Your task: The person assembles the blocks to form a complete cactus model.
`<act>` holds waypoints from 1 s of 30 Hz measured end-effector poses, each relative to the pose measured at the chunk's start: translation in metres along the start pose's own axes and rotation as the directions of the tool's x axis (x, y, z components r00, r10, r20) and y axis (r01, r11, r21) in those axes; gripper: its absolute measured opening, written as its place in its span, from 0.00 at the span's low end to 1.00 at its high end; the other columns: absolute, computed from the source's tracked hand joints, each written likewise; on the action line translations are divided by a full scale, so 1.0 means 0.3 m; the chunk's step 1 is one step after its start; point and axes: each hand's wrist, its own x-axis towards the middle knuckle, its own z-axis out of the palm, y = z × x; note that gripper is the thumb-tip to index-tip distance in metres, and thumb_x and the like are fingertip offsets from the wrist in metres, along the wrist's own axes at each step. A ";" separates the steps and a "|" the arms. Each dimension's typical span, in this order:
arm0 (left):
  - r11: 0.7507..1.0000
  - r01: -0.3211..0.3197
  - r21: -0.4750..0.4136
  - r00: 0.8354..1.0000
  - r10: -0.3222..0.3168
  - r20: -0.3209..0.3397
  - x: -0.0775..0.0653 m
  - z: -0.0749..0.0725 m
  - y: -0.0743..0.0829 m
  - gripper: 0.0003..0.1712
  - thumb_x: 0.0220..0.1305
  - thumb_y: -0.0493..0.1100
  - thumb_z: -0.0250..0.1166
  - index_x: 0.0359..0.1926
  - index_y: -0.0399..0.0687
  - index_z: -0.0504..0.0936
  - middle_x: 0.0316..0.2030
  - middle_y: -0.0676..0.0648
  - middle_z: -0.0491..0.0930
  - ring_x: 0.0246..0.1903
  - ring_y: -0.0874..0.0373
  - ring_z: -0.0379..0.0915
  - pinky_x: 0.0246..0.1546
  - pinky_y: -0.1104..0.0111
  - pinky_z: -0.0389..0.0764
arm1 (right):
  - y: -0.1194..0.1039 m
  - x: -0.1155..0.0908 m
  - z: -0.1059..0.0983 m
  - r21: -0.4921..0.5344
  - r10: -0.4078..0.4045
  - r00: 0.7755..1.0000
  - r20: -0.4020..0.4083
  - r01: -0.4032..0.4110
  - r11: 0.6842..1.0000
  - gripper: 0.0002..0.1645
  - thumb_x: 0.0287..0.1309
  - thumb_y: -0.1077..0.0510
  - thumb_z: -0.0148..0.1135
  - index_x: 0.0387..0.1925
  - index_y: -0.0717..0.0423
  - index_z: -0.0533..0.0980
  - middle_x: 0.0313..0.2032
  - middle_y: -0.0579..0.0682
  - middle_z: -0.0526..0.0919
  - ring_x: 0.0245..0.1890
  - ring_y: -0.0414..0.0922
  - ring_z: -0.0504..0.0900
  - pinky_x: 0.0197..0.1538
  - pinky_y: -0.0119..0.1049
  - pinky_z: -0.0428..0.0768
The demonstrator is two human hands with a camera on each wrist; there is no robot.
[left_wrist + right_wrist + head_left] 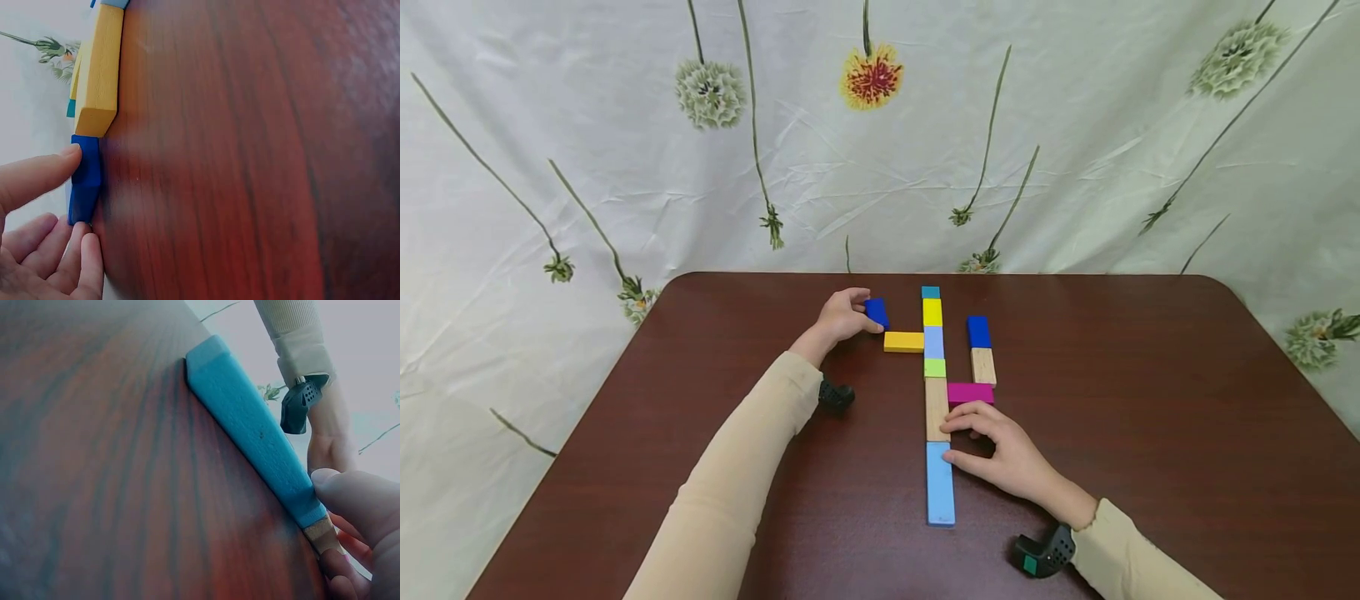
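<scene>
Near the far left of the block row, my left hand [841, 317] pinches a dark blue block [876, 312] by its edge. In the left wrist view, the thumb lies on that dark blue block [86, 178], close to the end of a yellow-orange block [100, 69]. My right hand [1013, 457] has its thumb against the light blue block [940, 487] and its fingertips at the long wooden block [937, 408]. The right wrist view shows the thumb at the end of the light blue block [253, 434]; some fingers are partly hidden.
The central row also has a green block [935, 367], a periwinkle block [933, 342], a yellow block [932, 312] and a teal block [930, 292]. To its right lie a magenta block [970, 393], a short wooden block [982, 367] and another dark blue block [979, 332].
</scene>
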 end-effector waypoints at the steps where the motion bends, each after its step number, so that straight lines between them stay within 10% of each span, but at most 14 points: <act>1: 1.000 0.002 -0.001 1.000 -0.002 -0.002 -0.001 -0.001 -0.001 0.40 0.53 0.38 0.71 0.66 0.43 0.65 0.60 0.41 0.68 0.58 0.47 0.64 0.57 0.59 0.69 | 0.000 0.000 0.000 0.001 0.000 1.000 0.000 0.000 1.000 0.18 0.50 0.49 0.71 0.45 0.44 0.80 0.47 0.37 0.76 0.47 0.37 0.74 0.47 0.34 0.75; 10: 0.997 0.074 -0.003 0.990 -0.074 -0.122 -0.009 0.000 -0.007 0.27 0.58 0.43 0.67 0.58 0.41 0.73 0.53 0.41 0.74 0.54 0.47 0.68 0.55 0.59 0.70 | 0.005 -0.003 0.005 0.009 0.010 1.000 -0.002 -0.010 1.000 0.18 0.50 0.49 0.71 0.45 0.43 0.80 0.47 0.37 0.76 0.46 0.37 0.75 0.47 0.34 0.75; 30: 0.997 0.010 0.072 1.000 -0.009 -0.009 0.006 0.025 -0.005 0.25 0.62 0.44 0.64 0.60 0.45 0.74 0.47 0.41 0.77 0.51 0.48 0.69 0.54 0.58 0.70 | 0.014 -0.003 0.011 0.011 0.000 1.000 -0.002 0.000 1.000 0.18 0.51 0.49 0.70 0.45 0.43 0.80 0.47 0.37 0.76 0.46 0.37 0.75 0.47 0.34 0.75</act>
